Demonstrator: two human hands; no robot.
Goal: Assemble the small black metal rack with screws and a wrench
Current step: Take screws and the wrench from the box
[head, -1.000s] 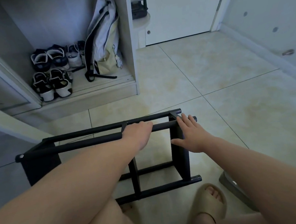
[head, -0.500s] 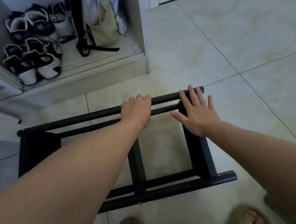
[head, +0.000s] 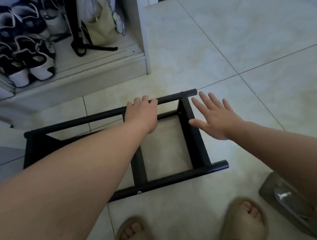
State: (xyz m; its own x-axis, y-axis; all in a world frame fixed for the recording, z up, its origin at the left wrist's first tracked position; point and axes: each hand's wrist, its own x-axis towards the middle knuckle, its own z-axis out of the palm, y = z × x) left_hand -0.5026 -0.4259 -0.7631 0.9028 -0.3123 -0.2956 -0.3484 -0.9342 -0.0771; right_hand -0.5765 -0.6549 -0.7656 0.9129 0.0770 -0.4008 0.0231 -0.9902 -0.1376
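Since half a second ago your right hand (head: 217, 119) has slid off the corner of the rack (head: 194, 136) and now sits just beside its right end, flat with fingers spread wide, holding nothing; the thumb tip reaches the side panel, but whether it touches cannot be told. Your left hand (head: 142, 113) still curls over the far top bar (head: 171, 98), gripping it. The rack stands on the tiled floor (head: 224, 49), between your slippered feet (head: 241, 221) and the shoe cupboard (head: 94, 68)

Your black metal tube rack (head: 195, 141) stands on the pale tiled floor (head: 242, 48), just beyond your feet (head: 241, 221). Behind it to the left, the white open cabinet (head: 140, 27) holds black-and-white shoes (head: 24, 60), with a cream fabric bag (head: 100, 24) to their right.
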